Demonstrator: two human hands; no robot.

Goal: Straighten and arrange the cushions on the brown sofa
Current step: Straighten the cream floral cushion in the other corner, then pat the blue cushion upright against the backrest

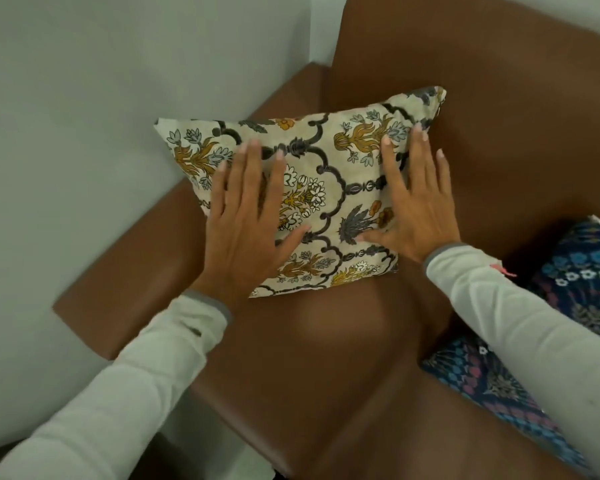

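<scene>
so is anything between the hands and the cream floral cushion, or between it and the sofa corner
Nothing visible. The left hand and right hand lie flat, fingers spread, directly on the cream floral cushion, which already leans in the brown leather sofa corner. The dark blue patterned cushion sits apart, off to the right.

A home sitting room: brown sofa [326, 358] in a white-walled corner [84, 133], 2 patterned cushions [326, 188].
</scene>
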